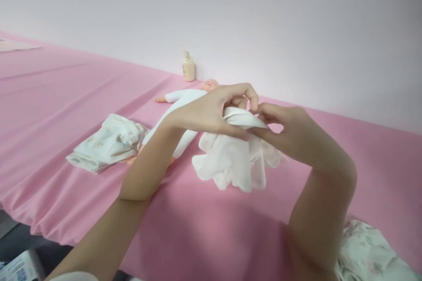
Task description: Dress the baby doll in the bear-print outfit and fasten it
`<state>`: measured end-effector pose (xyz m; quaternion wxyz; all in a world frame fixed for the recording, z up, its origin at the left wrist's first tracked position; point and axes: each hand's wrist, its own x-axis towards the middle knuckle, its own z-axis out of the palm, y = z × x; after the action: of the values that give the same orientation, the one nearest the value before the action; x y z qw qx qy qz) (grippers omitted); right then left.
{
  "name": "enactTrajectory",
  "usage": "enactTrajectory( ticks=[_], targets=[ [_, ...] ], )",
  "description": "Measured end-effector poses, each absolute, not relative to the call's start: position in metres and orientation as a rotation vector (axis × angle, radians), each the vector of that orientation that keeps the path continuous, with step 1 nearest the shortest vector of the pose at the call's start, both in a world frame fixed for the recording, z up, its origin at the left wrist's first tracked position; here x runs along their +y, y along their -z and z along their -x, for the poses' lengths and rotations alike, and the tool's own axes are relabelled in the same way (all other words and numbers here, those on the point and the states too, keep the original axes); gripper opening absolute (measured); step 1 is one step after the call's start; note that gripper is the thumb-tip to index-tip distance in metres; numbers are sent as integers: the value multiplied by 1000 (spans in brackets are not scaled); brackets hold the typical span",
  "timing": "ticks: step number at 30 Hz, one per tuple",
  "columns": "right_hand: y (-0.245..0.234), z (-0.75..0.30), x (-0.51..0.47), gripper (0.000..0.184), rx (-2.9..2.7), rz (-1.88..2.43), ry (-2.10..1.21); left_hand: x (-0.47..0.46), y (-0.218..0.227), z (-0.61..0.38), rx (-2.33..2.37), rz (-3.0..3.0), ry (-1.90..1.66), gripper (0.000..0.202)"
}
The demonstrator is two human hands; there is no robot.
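Observation:
Above the pink sheet, a white fabric piece with a scalloped lower edge [227, 158] hangs from both hands; I cannot tell what kind of garment it is. My left hand [222, 109] grips its gathered upper part between thumb and fingers. Close by on the right, my right hand [280, 125] pinches the same folded edge. A doll in a white bodysuit [186, 95] lies behind my left forearm, its head and middle partly covered by my hand and arm. Left of the doll's legs rests a folded printed baby garment [107, 142].
A pump bottle [188, 68] stands against the white wall [296, 44] at the back. Pink sheet [66, 83] covers the table. More printed cloth [372, 250] lies at the lower right. Below the table's front edge, a white labelled package [23, 268] shows.

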<state>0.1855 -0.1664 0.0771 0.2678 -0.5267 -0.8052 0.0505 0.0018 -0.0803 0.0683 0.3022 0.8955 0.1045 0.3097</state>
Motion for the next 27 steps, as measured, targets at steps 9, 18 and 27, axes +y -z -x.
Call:
enactTrajectory(
  ticks=[9,18,27],
  targets=[
    [-84,-192,-175,8,-1810,1378,11,-78,-70,-1,383,-2369,-908,17],
    [-84,-207,-177,16,-1940,1444,-47,-67,-61,-9,558,-2507,-1171,7],
    [-83,-228,-176,32,-2106,1563,-263,-44,-53,-8,721,-2478,-1347,15]
  ],
)
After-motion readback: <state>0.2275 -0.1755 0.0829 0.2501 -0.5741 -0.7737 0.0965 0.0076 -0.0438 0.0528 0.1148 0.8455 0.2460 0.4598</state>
